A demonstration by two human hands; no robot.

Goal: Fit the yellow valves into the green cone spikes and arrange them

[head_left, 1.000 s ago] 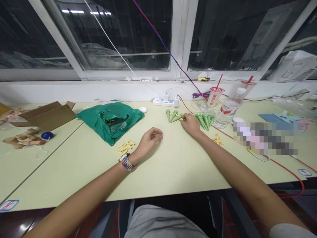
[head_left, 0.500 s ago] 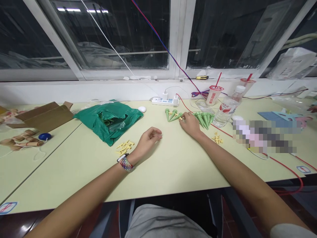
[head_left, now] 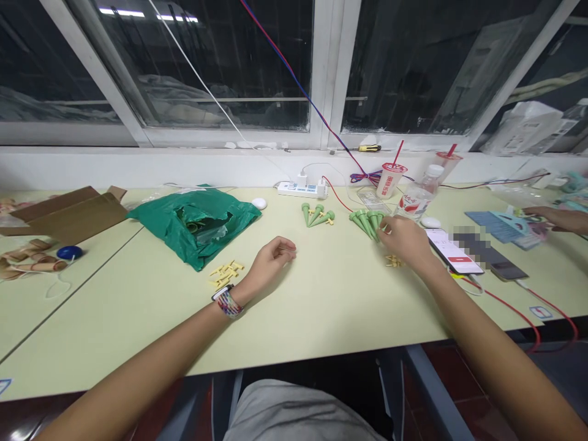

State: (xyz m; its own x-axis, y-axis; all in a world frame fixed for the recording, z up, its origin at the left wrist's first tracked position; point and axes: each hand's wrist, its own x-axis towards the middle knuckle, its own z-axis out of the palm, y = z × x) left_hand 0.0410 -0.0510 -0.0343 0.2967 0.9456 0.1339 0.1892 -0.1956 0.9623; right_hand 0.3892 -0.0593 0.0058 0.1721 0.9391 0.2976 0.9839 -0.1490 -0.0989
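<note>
My left hand (head_left: 273, 260) rests on the pale yellow table (head_left: 321, 312) with its fingers curled, a beaded band around the wrist. Beside it lies a small pile of yellow pegs (head_left: 225, 274). My right hand (head_left: 405, 240) is farther right, its fingertips against a cluster of green plastic cones (head_left: 366, 223). Any item inside those fingers is hidden. A few more yellow pegs (head_left: 392, 261) lie just below that hand. Another group of green cones (head_left: 316, 214) stands to the left, with yellow pegs among them.
A green plastic bag (head_left: 195, 228) and cardboard box flaps (head_left: 68, 211) lie at left, near wooden pieces (head_left: 27, 254). A power strip (head_left: 301, 190), drink cup (head_left: 388, 179), water bottle (head_left: 416, 199) and phone (head_left: 452, 251) line the back right. A co-worker's hand (head_left: 554, 217) is at far right.
My right hand has moved right, from the left cones to the right cluster. My left hand has barely moved. The view has tilted slightly, and a phone now shows at right.
</note>
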